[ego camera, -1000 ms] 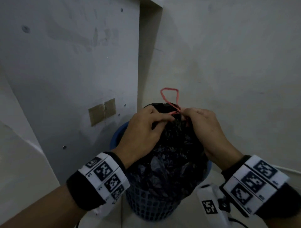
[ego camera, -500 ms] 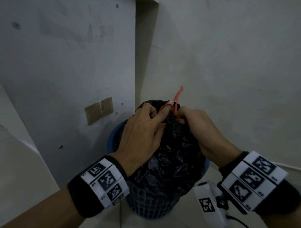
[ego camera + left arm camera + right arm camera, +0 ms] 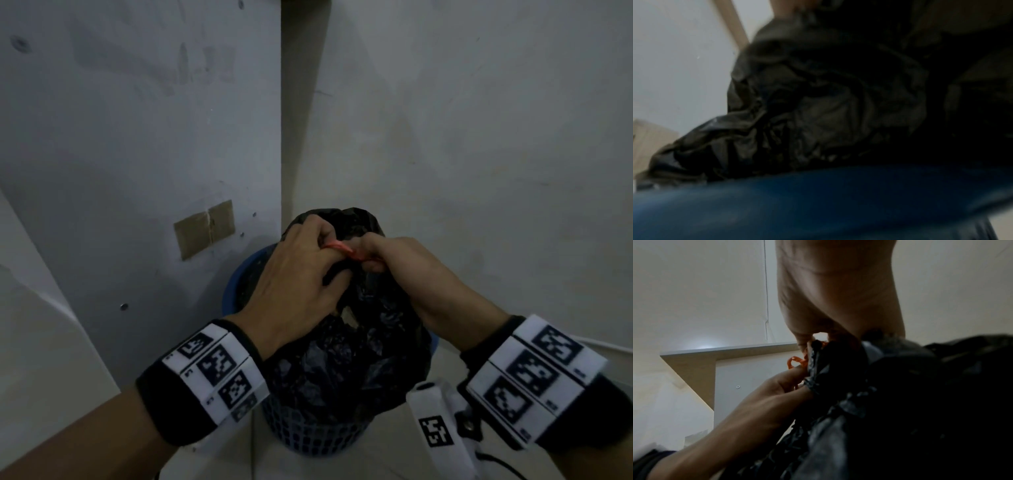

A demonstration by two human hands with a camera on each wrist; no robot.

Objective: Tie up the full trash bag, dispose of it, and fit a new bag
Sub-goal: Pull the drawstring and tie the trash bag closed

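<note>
Both hands sat right above the blue bin (image 3: 239,291): left hand (image 3: 294,284) and right hand (image 3: 397,263) pinched the orange tie (image 3: 339,248), cinching the bag (image 3: 342,359) neck shut.

So that thin red-orange plastic drawstring (image 3: 339,249) isn't sticking up in a loop anymore, I've got it pulled down flat between my left hand (image 3: 301,284) and right hand (image 3: 397,267), tight on the crinkly black trash bag (image 3: 359,349) neck.

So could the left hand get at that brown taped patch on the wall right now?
Probably not as things stand: the left hand is busy gripping the red drawstring at the black trash bag's neck. Nothing blocks the taped patch itself.
</note>
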